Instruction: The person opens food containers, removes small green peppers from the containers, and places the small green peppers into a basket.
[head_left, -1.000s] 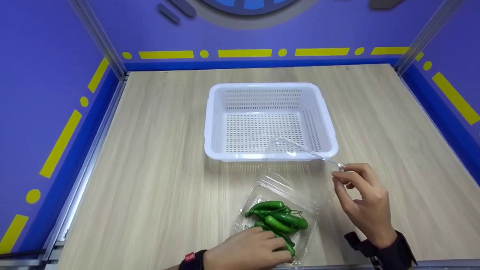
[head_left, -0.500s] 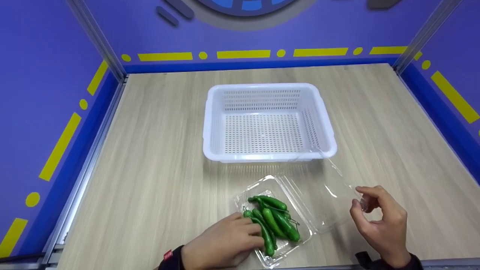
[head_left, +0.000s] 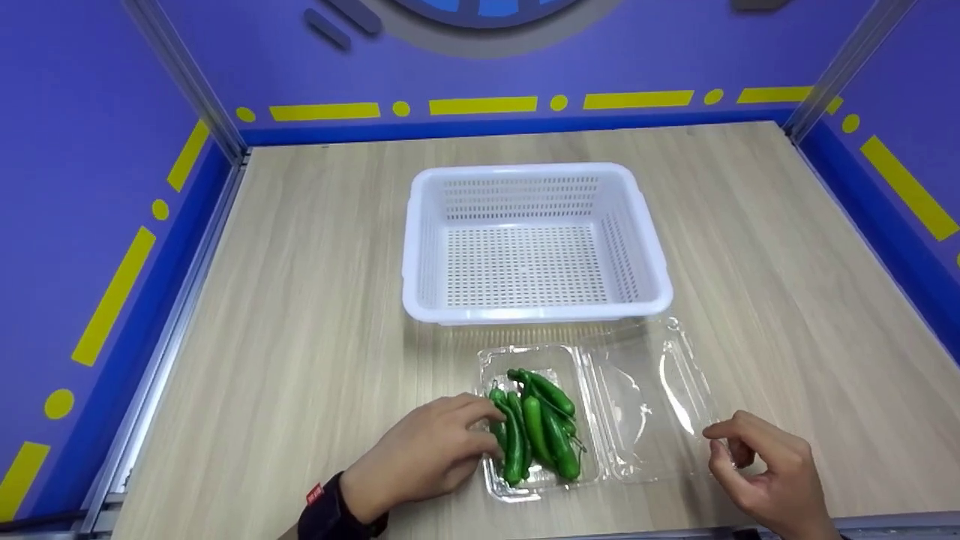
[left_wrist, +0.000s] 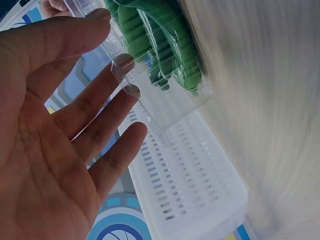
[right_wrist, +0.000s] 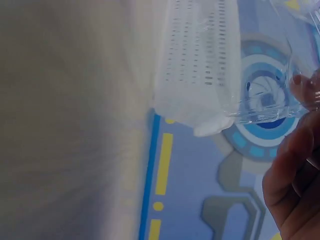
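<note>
A clear plastic clamshell container (head_left: 525,495) lies unfolded on the table in the head view, with several green chili peppers (head_left: 553,431) in its left half. Its transparent lid (head_left: 649,405) is spread out to the right. My left hand (head_left: 424,450) touches the container's left rim beside the peppers. In the left wrist view, the fingers of that hand (left_wrist: 55,115) are spread and fairly straight, with tips at the plastic edge. My right hand (head_left: 776,469) pinches the lid's right edge between thumb and forefinger. Only part of that hand (right_wrist: 295,175) shows in the right wrist view.
A white perforated plastic basket (head_left: 536,315) stands just behind the container, with nothing in it. Pale wood-grain tabletop (head_left: 315,300) extends around them. Blue panels (head_left: 480,75) with yellow markings enclose the back and sides.
The lid has swung down to the right, from over the basket's front rim to near the table. The container has turned straighter. My left hand has moved left, off the peppers, to the rim.
</note>
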